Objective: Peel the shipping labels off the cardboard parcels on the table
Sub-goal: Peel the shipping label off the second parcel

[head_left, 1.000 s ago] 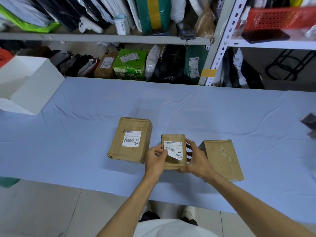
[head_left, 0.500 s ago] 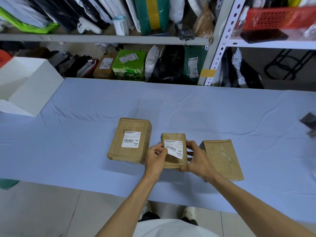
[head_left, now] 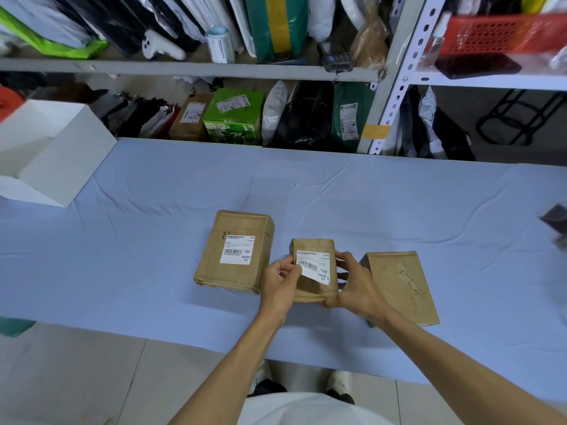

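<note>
Parcels of brown cardboard sit in a row near the front edge of the table (head_left: 153, 210), which is covered in a pale blue cloth. The middle parcel (head_left: 316, 289) is the smallest, and both hands are on it. The left hand (head_left: 280, 282) pinches the lower left corner of its white label (head_left: 313, 266) between thumb and fingers, and that corner is lifted off the cardboard while the upper part is stuck down. The right hand (head_left: 352, 285) is wrapped around the parcel's right side, fingers curled over the top edge and thumb under the near end. The left parcel (head_left: 236, 253), just beside the left hand, carries a flat label (head_left: 237, 249). The right parcel (head_left: 402, 286) shows bare cardboard with torn patches. A white box (head_left: 58, 154) stands open at the table's left edge.
</note>
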A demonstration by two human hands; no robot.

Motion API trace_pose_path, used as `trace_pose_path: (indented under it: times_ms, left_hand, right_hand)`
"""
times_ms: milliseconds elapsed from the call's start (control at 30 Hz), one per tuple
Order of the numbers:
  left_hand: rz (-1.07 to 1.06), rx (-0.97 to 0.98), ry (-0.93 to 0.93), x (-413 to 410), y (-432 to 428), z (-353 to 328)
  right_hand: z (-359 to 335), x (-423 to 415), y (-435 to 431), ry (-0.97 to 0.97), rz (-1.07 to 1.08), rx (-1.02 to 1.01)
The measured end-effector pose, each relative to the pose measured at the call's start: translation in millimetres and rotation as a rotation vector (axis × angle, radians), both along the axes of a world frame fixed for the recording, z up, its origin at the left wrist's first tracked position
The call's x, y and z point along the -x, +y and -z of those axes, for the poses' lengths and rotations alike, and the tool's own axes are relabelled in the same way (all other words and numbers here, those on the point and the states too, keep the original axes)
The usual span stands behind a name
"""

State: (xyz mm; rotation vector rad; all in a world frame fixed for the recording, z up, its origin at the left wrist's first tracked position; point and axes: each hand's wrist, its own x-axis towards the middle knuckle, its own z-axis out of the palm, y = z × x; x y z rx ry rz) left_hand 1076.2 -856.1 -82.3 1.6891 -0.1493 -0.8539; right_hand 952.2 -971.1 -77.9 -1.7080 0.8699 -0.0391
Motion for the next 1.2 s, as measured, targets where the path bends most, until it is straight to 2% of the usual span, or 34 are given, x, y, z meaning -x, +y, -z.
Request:
trace_pose_path:
  times_ms: [367, 900, 1200]
  left_hand:
    - [0.019, -0.063, 0.023, 1.7, 2.7, -5.0]
    - [0.018, 0.044, 0.081, 0.0, 6.0, -11.3]
    - [0.065, 0.051, 0.051, 3.3, 2.0, -21.1]
  right_hand:
    - [0.3, 1.2, 0.3, 0.007, 0.002, -0.001]
    - [0.6, 3.9, -2.4, 0.006, 0.01, 0.01]
    - [3.4, 6.3, -5.8, 0.04, 0.022, 0.019]
